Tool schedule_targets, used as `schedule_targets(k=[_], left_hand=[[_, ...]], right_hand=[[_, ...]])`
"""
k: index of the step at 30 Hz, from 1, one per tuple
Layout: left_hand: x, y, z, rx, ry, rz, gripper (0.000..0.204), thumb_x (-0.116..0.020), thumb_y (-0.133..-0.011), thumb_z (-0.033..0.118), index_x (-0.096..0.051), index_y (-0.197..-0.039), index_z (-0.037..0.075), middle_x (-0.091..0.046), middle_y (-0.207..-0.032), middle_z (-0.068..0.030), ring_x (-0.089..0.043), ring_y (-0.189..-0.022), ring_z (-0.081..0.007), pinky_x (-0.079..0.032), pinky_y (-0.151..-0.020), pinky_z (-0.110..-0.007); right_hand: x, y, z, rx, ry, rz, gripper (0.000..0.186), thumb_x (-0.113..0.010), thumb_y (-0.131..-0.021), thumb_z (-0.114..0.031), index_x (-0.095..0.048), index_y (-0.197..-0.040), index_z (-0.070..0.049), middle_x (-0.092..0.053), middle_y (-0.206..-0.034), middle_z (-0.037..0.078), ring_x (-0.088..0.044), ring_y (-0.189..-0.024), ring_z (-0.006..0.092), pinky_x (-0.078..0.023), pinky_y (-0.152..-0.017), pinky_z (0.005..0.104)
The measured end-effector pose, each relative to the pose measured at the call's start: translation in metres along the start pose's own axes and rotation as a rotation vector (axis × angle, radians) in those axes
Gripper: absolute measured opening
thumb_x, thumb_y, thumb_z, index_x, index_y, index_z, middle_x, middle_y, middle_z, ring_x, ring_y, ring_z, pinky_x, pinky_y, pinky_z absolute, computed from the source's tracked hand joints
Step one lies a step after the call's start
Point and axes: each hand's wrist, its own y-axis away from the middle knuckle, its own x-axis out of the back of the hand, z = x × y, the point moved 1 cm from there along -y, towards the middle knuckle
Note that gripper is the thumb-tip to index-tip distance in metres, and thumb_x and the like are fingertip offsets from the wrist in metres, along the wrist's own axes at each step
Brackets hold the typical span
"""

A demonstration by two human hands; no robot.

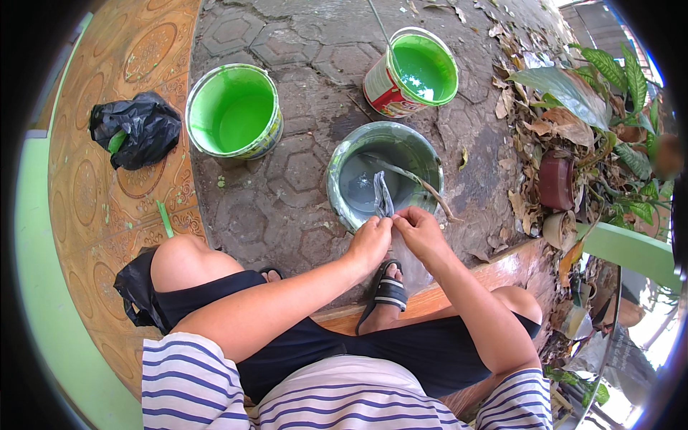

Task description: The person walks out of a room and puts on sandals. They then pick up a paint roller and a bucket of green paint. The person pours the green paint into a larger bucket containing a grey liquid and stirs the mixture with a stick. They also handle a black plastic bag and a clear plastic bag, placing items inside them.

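Paved ground, grey paint bucket (387, 168), perhaps plastic strip (383, 195), two green pails (233, 111)

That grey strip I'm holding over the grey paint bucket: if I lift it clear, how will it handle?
The grey strip hangs limp and creased from both hands, left hand and right hand, so it is probably floppy, not stiff. It looks coated in grey paint, so likely slippery and apt to drip. The grey bucket under it should catch drips while it stays above.

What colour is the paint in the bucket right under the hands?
Grey, in the grey bucket; the head view shows it best.
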Motion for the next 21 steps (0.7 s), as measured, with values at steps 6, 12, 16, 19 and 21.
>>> schedule_targets(k=[6, 12, 16, 19, 21], left_hand=[[-0.001, 0.011, 0.008, 0.111, 0.445, 0.066, 0.038, -0.034, -0.096, 0.028, -0.057, -0.112, 0.002, -0.059, -0.103, -0.0073, -0.057, -0.093, -0.0183, -0.052, -0.072, -0.033], [0.001, 0.010, 0.008, 0.039, 0.402, -0.025, 0.036, -0.035, -0.104, 0.028, -0.059, -0.114, 0.003, -0.060, -0.101, -0.0050, -0.056, -0.093, -0.0152, -0.050, -0.076, -0.031], [0.000, 0.004, -0.001, -0.047, 0.386, 0.012, 0.038, -0.041, -0.104, 0.031, -0.064, -0.113, 0.002, -0.062, -0.094, -0.0032, -0.055, -0.081, -0.0119, -0.050, -0.070, -0.028], [0.001, 0.001, -0.006, -0.034, 0.406, 0.033, 0.037, -0.043, -0.104, 0.031, -0.066, -0.111, 0.003, -0.064, -0.093, -0.0021, -0.055, -0.081, -0.0109, -0.048, -0.072, -0.028], [0.000, 0.001, -0.008, -0.021, 0.457, 0.026, 0.037, -0.043, -0.104, 0.031, -0.066, -0.111, 0.002, -0.064, -0.092, -0.0022, -0.055, -0.082, -0.0112, -0.046, -0.074, -0.027]], right_hand=[[-0.001, 0.005, -0.011, -0.020, 0.028, 0.014, 0.024, -0.063, -0.088, -0.018, -0.069, -0.094, 0.005, -0.070, -0.081, 0.012, -0.063, -0.072, 0.0153, -0.050, -0.067, 0.0298], [0.001, 0.002, -0.010, -0.064, -0.047, 0.034, 0.026, -0.065, -0.088, -0.021, -0.070, -0.096, 0.003, -0.069, -0.080, 0.011, -0.062, -0.071, 0.0150, -0.049, -0.066, 0.0294], [-0.001, 0.004, -0.003, 0.023, 0.067, 0.085, 0.026, -0.066, -0.087, -0.022, -0.071, -0.097, 0.002, -0.065, -0.088, 0.014, -0.063, -0.078, 0.0195, -0.050, -0.071, 0.0315], [-0.003, 0.012, -0.013, 0.084, 0.149, 0.100, 0.027, -0.066, -0.087, -0.023, -0.072, -0.099, 0.000, -0.060, -0.093, 0.016, -0.062, -0.085, 0.0243, -0.049, -0.078, 0.0338], [-0.004, 0.018, -0.020, 0.124, 0.198, 0.098, 0.027, -0.065, -0.087, -0.023, -0.071, -0.100, 0.000, -0.058, -0.095, 0.017, -0.061, -0.090, 0.0269, -0.048, -0.081, 0.0347]])
